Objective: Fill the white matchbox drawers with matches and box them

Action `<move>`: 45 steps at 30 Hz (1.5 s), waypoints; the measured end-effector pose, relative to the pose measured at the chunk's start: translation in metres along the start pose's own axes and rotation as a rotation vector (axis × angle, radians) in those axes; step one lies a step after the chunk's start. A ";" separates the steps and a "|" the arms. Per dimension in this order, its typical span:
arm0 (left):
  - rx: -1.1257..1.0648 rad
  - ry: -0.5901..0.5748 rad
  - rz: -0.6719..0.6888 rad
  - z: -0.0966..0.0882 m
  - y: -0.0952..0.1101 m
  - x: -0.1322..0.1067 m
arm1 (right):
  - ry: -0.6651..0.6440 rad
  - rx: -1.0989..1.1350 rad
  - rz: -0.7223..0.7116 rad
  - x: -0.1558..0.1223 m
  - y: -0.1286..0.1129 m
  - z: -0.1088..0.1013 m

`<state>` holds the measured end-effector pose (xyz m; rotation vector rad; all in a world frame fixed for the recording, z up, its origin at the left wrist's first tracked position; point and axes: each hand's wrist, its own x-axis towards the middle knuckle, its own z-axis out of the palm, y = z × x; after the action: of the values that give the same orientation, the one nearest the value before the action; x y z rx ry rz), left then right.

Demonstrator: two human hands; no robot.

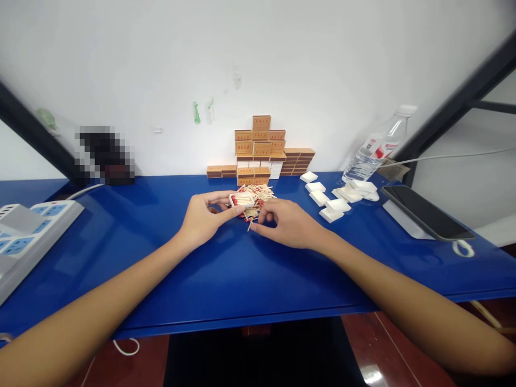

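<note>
Here's the white matchbox tray [244, 199], right in the fingers of the left hand [202, 217], thumb along the near side and the other fingers around the far side, clamped firmly on it. Red-headed matches [241, 200] lie lengthwise inside, heads toward the left palm. Just to the right of those fingers, the right hand [291, 223] comes in palm down, fingers curled, thumb and forefinger close together at a single match [250, 225]; it's too small to tell whether they actually pinch it.

Between the two sets of fingertips and just beyond them spreads a loose match pile [258, 190], red heads pointing every which way. Straight past the pile, there's the stack of matchboxes [261, 144], brown and orange, rising in steps to one box on top, near the wall [161, 70].

Out to the right of the right fingers, more white trays [330, 208] lie scattered over the blue table [193, 290]. Farther right, a tilted clear bottle [377, 144] rests by the wall, and a dark phone [429, 212] sits nearer the edge. Well to the left of the left fingers: a power strip [60, 223] with blue sockets!
</note>
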<state>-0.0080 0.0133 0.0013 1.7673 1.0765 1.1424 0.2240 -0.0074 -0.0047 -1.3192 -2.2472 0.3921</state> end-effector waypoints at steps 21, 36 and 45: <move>0.036 0.008 0.008 0.001 0.000 0.000 | 0.000 -0.061 0.260 0.005 -0.018 0.018; 0.052 -0.012 0.008 0.000 -0.003 -0.001 | 0.107 -0.021 0.072 0.000 0.010 -0.020; 0.091 -0.175 -0.037 0.004 0.002 -0.006 | 0.029 -0.112 -0.272 -0.003 -0.006 -0.024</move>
<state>-0.0053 0.0061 -0.0006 1.8719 1.0658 0.9102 0.2345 -0.0128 0.0177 -1.0431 -2.4121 0.1505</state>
